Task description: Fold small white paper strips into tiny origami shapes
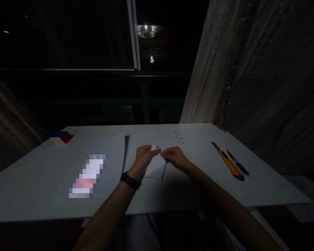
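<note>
Between my hands is a folded piece of white paper (156, 166), held just above the table with a pointed tip at its far end. My left hand (143, 156) grips its left side, the thumb lying across the upper part. At the right edge, the fingers of my right hand (174, 156) are closed in a pinch on the same paper. The paper's lower end spreads wider and shows slanting fold edges. A dark band circles my left wrist. The fingers behind the paper are hidden.
White sheets (116, 146) lie left of my hands, under a bright pixelated phone-shaped object (87, 176). A red, blue and white block (60, 137) sits far left. At right are a yellow box cutter (228, 162) and a dark pointed tool (237, 162). Small clips (179, 137) lie ahead.
</note>
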The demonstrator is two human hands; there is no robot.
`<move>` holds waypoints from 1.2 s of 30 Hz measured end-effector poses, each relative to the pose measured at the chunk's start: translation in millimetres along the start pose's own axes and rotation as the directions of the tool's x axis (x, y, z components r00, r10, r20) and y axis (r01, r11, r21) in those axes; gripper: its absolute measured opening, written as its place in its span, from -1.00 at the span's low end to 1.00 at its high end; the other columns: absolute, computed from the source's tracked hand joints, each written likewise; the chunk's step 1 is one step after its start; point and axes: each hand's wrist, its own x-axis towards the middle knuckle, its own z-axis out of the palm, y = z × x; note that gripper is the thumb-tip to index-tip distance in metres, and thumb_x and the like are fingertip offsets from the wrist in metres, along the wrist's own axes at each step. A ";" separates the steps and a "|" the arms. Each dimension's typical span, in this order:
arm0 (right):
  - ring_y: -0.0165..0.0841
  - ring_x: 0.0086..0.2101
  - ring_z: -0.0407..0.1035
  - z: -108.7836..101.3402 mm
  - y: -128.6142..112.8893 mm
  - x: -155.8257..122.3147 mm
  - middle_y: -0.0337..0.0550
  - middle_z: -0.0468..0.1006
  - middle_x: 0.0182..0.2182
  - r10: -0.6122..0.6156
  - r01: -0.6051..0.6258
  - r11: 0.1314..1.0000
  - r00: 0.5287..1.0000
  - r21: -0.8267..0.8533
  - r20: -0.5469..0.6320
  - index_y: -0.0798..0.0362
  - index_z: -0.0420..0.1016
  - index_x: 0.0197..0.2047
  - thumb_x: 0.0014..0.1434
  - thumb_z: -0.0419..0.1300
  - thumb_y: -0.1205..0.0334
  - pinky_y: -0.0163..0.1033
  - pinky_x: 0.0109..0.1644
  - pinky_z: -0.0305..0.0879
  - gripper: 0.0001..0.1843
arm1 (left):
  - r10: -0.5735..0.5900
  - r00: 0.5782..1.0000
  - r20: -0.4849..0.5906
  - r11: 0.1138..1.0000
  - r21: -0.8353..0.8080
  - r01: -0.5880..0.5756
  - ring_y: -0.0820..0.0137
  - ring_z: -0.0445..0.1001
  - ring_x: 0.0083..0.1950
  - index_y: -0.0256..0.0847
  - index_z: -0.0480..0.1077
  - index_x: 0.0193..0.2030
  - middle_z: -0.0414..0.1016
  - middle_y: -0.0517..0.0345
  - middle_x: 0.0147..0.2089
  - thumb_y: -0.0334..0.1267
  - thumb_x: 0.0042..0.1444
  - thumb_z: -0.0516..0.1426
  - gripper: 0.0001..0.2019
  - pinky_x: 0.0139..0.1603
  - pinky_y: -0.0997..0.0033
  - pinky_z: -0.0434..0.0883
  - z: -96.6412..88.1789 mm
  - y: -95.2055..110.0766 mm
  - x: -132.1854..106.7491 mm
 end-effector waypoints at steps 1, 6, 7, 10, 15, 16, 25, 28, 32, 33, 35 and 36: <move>-0.46 -0.62 0.31 -0.3 -0.4 -0.5 -0.21 0.46 -0.67 0.018 -0.018 1.000 1.000 -0.002 0.017 0.20 0.49 -0.54 -0.26 0.32 0.14 -0.32 -0.48 0.23 -0.73 | -0.004 1.000 -0.011 1.000 -0.008 0.004 0.42 0.41 -0.57 -0.37 0.47 -0.41 0.49 0.06 -0.53 -0.29 -0.45 0.35 -0.64 -0.53 0.46 0.31 -1.5 0.6 0.9; -0.41 -0.65 0.36 -2.8 -2.9 -3.5 -0.12 0.49 -0.69 0.044 -0.042 0.999 0.993 -0.018 0.106 0.23 0.49 -0.54 -0.23 0.30 0.13 -0.28 -0.48 0.29 -0.72 | 0.000 1.000 -0.028 0.998 -0.064 -0.001 0.47 0.37 -0.60 -0.37 0.47 -0.40 0.47 0.11 -0.57 -0.29 -0.43 0.34 -0.65 -0.56 0.49 0.28 -8.2 3.8 4.1; -0.42 -0.65 0.35 -3.0 -3.4 -3.8 -0.12 0.49 -0.69 0.041 -0.039 0.999 0.993 -0.017 0.109 0.23 0.49 -0.55 -0.22 0.30 0.14 -0.29 -0.49 0.29 -0.72 | -0.002 1.000 -0.024 0.998 -0.070 0.000 0.47 0.37 -0.60 -0.37 0.47 -0.40 0.46 0.11 -0.56 -0.29 -0.43 0.34 -0.65 -0.56 0.49 0.28 -8.7 4.1 4.3; -0.42 -0.66 0.36 -3.4 -4.8 -3.9 -0.11 0.50 -0.68 0.048 -0.048 0.999 0.993 -0.009 0.112 0.23 0.49 -0.56 -0.22 0.30 0.14 -0.29 -0.50 0.29 -0.73 | -0.009 1.000 -0.010 0.997 -0.081 0.008 0.47 0.37 -0.59 -0.37 0.46 -0.41 0.47 0.09 -0.55 -0.30 -0.42 0.34 -0.66 -0.55 0.50 0.27 -9.2 4.7 4.0; -0.40 -0.64 0.38 -4.1 -5.7 -3.2 -0.09 0.51 -0.66 0.061 -0.061 0.998 0.990 -0.006 0.129 0.24 0.49 -0.57 -0.21 0.30 0.14 -0.29 -0.49 0.30 -0.73 | -0.005 1.000 0.021 0.994 -0.107 0.007 0.48 0.37 -0.58 -0.36 0.45 -0.45 0.46 0.11 -0.55 -0.30 -0.40 0.34 -0.70 -0.55 0.50 0.27 -9.8 5.4 3.2; -0.40 -0.63 0.38 -4.3 -5.8 -3.2 -0.08 0.51 -0.66 0.060 -0.060 0.998 0.990 -0.005 0.128 0.24 0.49 -0.57 -0.21 0.30 0.14 -0.29 -0.49 0.30 -0.73 | -0.004 0.999 0.031 0.994 -0.112 0.007 0.48 0.37 -0.57 -0.35 0.45 -0.45 0.46 0.11 -0.55 -0.29 -0.39 0.33 -0.71 -0.54 0.50 0.27 -10.0 5.5 3.2; -0.39 -0.56 0.40 -9.6 -4.4 -1.9 -0.10 0.52 -0.61 0.035 -0.034 0.999 0.994 -0.009 0.105 0.22 0.52 -0.46 -0.21 0.31 0.06 -0.29 -0.43 0.31 -0.64 | 0.011 1.000 -0.001 0.998 -0.069 -0.011 0.46 0.37 -0.57 -0.36 0.43 -0.45 0.46 0.08 -0.54 -0.20 -0.40 0.34 -0.65 -0.54 0.49 0.28 -9.9 3.0 5.2; -0.45 -0.57 0.36 -10.1 -1.9 0.2 -0.15 0.51 -0.60 0.016 -0.013 0.999 0.998 -0.040 0.065 0.21 0.51 -0.43 -0.20 0.30 0.01 -0.31 -0.45 0.28 -0.61 | 0.019 0.999 0.032 1.000 0.023 -0.020 0.50 0.31 -0.61 -0.35 0.42 -0.53 0.42 0.12 -0.60 -0.14 -0.35 0.32 -0.69 -0.59 0.52 0.21 -8.0 1.5 4.8; -0.47 -0.64 0.30 -7.2 -0.1 -0.2 -0.21 0.44 -0.69 0.060 -0.051 0.991 0.996 -0.126 0.065 0.20 0.44 -0.58 -0.29 0.35 0.01 -0.32 -0.50 0.24 -0.61 | 0.053 0.996 0.069 0.990 0.128 -0.061 0.59 0.17 -0.68 -0.32 0.41 -0.62 0.30 0.23 -0.71 -0.06 -0.27 0.27 -0.69 -0.66 0.55 0.07 -4.7 1.6 2.6; -0.47 -0.65 0.30 -6.5 -0.4 -0.8 -0.22 0.43 -0.71 0.076 -0.065 0.988 0.994 -0.139 0.075 0.20 0.42 -0.60 -0.30 0.35 0.00 -0.31 -0.51 0.24 -0.61 | 0.058 0.996 0.065 0.989 0.134 -0.067 0.58 0.18 -0.68 -0.32 0.43 -0.61 0.31 0.22 -0.70 -0.05 -0.26 0.26 -0.69 -0.66 0.55 0.07 -4.2 2.2 2.0; -0.46 -0.65 0.31 -5.5 -1.8 -2.2 -0.22 0.43 -0.70 0.094 -0.077 0.985 0.990 -0.153 0.107 0.19 0.40 -0.59 -0.29 0.34 -0.02 -0.30 -0.50 0.26 -0.59 | 0.063 0.996 0.059 0.990 0.126 -0.070 0.56 0.21 -0.66 -0.33 0.45 -0.57 0.36 0.17 -0.67 -0.05 -0.24 0.26 -0.69 -0.64 0.54 0.11 -3.8 3.5 1.1; -0.45 -0.64 0.32 -5.3 -3.0 -3.0 -0.21 0.43 -0.70 0.097 -0.076 0.984 0.987 -0.162 0.125 0.19 0.40 -0.58 -0.28 0.33 -0.02 -0.30 -0.50 0.26 -0.59 | 0.066 0.996 0.058 0.990 0.118 -0.072 0.54 0.24 -0.65 -0.33 0.46 -0.56 0.39 0.14 -0.65 -0.05 -0.24 0.26 -0.69 -0.63 0.54 0.14 -3.8 3.9 0.9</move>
